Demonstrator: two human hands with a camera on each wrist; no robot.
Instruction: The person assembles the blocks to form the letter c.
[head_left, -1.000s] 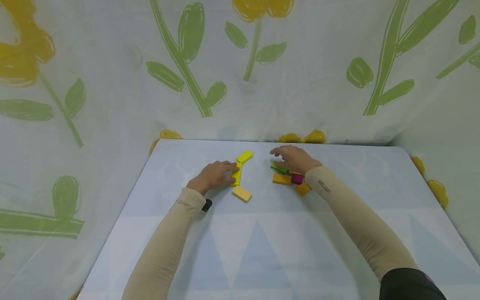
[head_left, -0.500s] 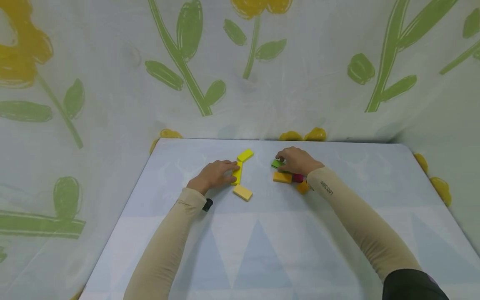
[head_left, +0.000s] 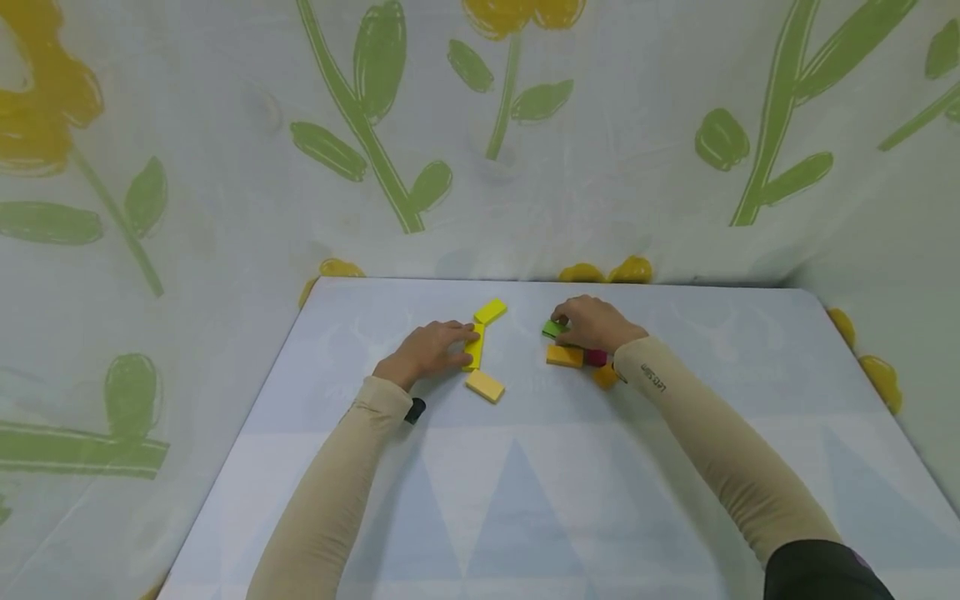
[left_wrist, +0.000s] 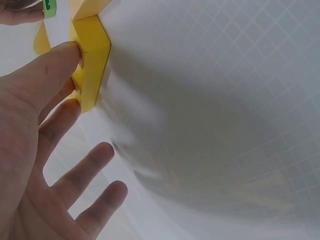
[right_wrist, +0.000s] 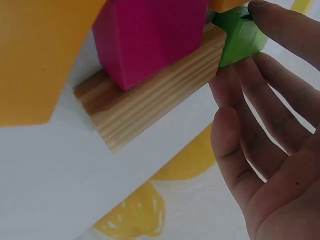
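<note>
Right sleeve (head_left: 712,450): near the cuff, your small slanted dark lettering (head_left: 652,377) seems to read "LET'S SLIM", though you cannot be sure of every letter.
Green block (left_wrist: 50,12): your left wrist view shows a darker green mark, too small to read.

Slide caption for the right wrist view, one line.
Right hand pinches a green block near a wood-grained block, a magenta block and an orange block.
</note>
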